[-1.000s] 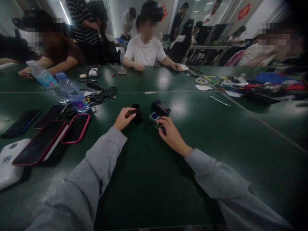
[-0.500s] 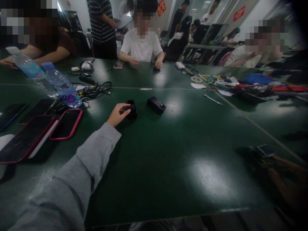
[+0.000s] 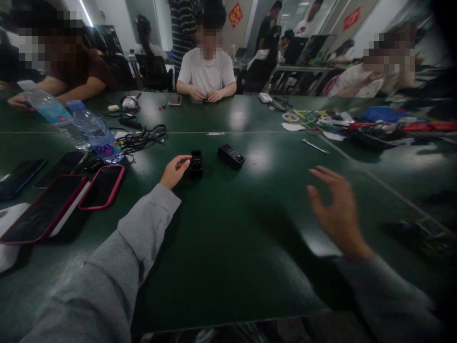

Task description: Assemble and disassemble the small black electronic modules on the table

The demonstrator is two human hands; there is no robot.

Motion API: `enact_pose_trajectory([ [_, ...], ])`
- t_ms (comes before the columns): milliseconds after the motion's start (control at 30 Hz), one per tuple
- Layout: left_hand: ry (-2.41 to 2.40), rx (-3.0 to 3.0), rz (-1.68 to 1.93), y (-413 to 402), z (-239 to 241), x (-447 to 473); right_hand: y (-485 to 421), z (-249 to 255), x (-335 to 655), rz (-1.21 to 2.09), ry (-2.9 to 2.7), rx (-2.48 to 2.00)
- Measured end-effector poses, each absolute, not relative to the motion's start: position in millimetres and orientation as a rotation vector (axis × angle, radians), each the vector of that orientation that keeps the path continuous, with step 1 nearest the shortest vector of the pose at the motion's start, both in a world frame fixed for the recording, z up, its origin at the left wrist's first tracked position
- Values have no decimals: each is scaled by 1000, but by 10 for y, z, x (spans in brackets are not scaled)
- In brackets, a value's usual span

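My left hand [image 3: 175, 171] rests at the left side of a small black box-like device [image 3: 196, 164] on the green table, its thumb and index fingertips just at the edge. They do not wrap round it, though whether they touch it is hard to make out. A second black device with a small screen [image 3: 231, 156] lies tilted to its right. Over the table's right half, my right hand [image 3: 333, 205] hovers empty, slightly blurred, fingers spread and thumb apart. Beyond it a dark electronic gadget [image 3: 430, 231] lies at the right edge, dim and partly lost in shadow.
Phones [image 3: 102, 187] and two water bottles [image 3: 94, 131] occupy the left, with black cables [image 3: 148, 136] behind. A wrench [image 3: 315, 146] lies at right, near a heap of coloured cables and tools [image 3: 385, 124]. Across the table sits a person in white [image 3: 206, 71]; others sit at both sides.
My right hand has let go of the gadget at the far right and moved left and up over the table. My left fingers have drawn back slightly from the black device.
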State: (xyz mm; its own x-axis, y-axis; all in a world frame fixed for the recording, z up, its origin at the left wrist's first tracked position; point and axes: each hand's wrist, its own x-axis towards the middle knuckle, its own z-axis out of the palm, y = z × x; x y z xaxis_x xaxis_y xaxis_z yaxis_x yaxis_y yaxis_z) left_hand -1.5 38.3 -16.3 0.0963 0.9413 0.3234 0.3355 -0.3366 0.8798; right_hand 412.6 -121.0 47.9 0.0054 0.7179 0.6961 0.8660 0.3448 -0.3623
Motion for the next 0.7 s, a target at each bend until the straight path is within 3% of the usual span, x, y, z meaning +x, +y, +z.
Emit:
enact_pose_trajectory([
  [133, 1219, 1658, 1312, 384, -160, -7, -716, 166, 2690, -24, -2186, -1298],
  [300, 1090, 1587, 1236, 359, -117, -4, -180, 9, 1795, -106, -2287, -1300],
  [500, 1105, 1477, 1363, 340, -69, -3, -48, 12, 1895, 168, -2165, -1389],
  [700, 1176, 1415, 1418, 348, -84, -29, -902, 89, 2546, 371, -2304, -1263],
])
